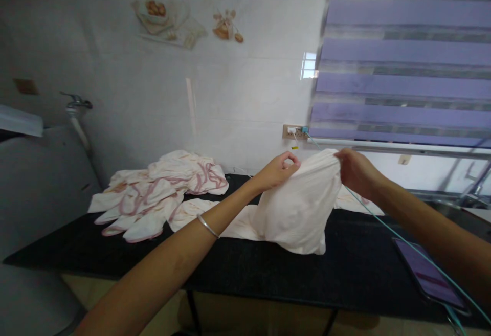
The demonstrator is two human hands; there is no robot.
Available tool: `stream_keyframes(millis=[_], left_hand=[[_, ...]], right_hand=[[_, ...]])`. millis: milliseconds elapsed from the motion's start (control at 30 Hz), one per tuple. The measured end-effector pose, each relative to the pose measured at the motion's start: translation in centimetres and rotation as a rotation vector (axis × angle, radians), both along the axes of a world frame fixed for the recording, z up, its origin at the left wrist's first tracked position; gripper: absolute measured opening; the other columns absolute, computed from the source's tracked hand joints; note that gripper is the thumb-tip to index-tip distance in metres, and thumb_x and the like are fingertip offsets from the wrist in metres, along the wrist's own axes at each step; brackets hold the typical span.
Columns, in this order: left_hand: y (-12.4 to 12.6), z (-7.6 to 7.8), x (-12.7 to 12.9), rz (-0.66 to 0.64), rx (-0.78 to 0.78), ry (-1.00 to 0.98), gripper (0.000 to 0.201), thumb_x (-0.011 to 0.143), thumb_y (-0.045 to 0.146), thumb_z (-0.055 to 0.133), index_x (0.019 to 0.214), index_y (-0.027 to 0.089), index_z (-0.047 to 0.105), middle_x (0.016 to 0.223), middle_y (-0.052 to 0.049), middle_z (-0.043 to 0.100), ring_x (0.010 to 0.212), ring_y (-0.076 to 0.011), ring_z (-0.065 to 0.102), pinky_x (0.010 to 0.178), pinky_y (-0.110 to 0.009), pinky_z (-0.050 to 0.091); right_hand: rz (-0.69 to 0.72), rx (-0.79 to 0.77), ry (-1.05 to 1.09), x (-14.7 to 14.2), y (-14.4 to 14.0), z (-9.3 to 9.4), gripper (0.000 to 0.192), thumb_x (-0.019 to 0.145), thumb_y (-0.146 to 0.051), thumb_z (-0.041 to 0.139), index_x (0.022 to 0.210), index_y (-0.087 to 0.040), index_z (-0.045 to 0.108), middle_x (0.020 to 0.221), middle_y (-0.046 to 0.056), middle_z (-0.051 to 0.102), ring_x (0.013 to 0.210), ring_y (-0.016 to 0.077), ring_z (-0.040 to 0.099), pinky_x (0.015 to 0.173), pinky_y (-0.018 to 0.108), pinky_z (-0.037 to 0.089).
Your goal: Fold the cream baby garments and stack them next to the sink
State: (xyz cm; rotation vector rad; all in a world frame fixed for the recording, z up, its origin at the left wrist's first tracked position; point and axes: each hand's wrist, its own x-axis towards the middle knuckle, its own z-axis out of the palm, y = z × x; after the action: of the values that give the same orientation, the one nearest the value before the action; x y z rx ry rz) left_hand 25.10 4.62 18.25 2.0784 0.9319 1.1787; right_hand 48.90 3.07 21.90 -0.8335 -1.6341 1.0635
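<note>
A white cloth piece hangs bunched and creased above the table, its lower edge near the black top. My right hand pinches its upper right corner and pulls the fabric taut. At the upper left edge of the cloth is my left hand, thumb and forefinger curled to a ring; its other fingers are partly hidden. Below and behind my left wrist, more white cloth with pink trim lies on the tabletop. Another white cloth shows behind my right hand.
A heap of pink-trimmed white cloths covers the left of the black table. A phone lies at the right, crossed by a teal cable running to the wall socket. A sink is farther right.
</note>
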Motion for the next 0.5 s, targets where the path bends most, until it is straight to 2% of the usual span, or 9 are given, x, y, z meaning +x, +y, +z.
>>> stream_keyframes(millis=[100, 200, 267, 333, 367, 500], left_hand=[[-0.6, 0.8, 0.2, 0.011, -0.03, 0.085, 0.051, 0.09, 0.067, 0.056, 0.095, 0.016, 0.061, 0.064, 0.005, 0.047, 0.053, -0.009, 0.037, 0.051, -0.022, 0.021], [-1.2, 1.4, -0.2, -0.011, -0.059, 0.176, 0.063, 0.09, 0.076, 0.048, 0.074, 0.016, 0.059, 0.061, 0.003, 0.046, 0.052, -0.009, 0.037, 0.049, -0.023, 0.022], [-1.5, 1.2, -0.8, -0.002, -0.114, 0.243, 0.069, 0.086, 0.081, 0.049, 0.061, 0.017, 0.052, 0.056, 0.002, 0.042, 0.049, -0.0085, 0.034, 0.047, -0.024, 0.019], [-1.8, 0.5, -1.5, 0.026, -0.162, 0.28, 0.07, 0.081, 0.082, 0.054, 0.057, 0.017, 0.05, 0.054, 0.002, 0.043, 0.048, -0.0088, 0.035, 0.046, -0.024, 0.019], [-1.9, 0.0, -1.8, 0.031, -0.185, 0.286, 0.069, 0.08, 0.082, 0.057, 0.059, 0.016, 0.054, 0.055, 0.001, 0.047, 0.049, -0.0096, 0.038, 0.046, -0.024, 0.022], [-2.4, -3.0, -2.5, 0.001, -0.242, 0.345, 0.06, 0.076, 0.073, 0.07, 0.08, 0.013, 0.071, 0.068, -0.003, 0.063, 0.058, -0.0143, 0.052, 0.052, -0.025, 0.035]], right_hand=[[0.091, -0.033, 0.07, -0.2, -0.3, 0.9, 0.026, 0.072, -0.038, 0.072, 0.09, -0.021, 0.063, 0.085, 0.006, 0.072, 0.082, 0.0228, 0.068, 0.075, 0.034, 0.055], [0.183, 0.014, -0.005, 0.2, -0.1, 1.4, 0.037, 0.068, -0.034, 0.082, 0.097, -0.021, 0.062, 0.094, 0.004, 0.072, 0.084, 0.0198, 0.067, 0.079, 0.034, 0.054], [0.146, 0.105, -0.105, 0.7, 0.2, 1.4, 0.039, 0.069, -0.037, 0.084, 0.097, -0.021, 0.062, 0.095, 0.003, 0.071, 0.084, 0.0193, 0.066, 0.078, 0.033, 0.054], [-0.02, 0.254, -0.205, 1.4, 0.7, 1.4, 0.038, 0.071, -0.041, 0.083, 0.094, -0.02, 0.062, 0.092, 0.003, 0.07, 0.082, 0.0191, 0.064, 0.073, 0.032, 0.052], [-0.141, 0.344, -0.239, 1.8, 0.9, 1.4, 0.037, 0.071, -0.041, 0.082, 0.094, -0.021, 0.061, 0.091, 0.003, 0.069, 0.081, 0.0192, 0.064, 0.071, 0.031, 0.052], [-0.642, 0.672, -0.191, 3.0, 1.5, 1.9, 0.035, 0.071, -0.033, 0.079, 0.099, -0.023, 0.06, 0.096, 0.002, 0.068, 0.089, 0.021, 0.064, 0.074, 0.031, 0.05]])
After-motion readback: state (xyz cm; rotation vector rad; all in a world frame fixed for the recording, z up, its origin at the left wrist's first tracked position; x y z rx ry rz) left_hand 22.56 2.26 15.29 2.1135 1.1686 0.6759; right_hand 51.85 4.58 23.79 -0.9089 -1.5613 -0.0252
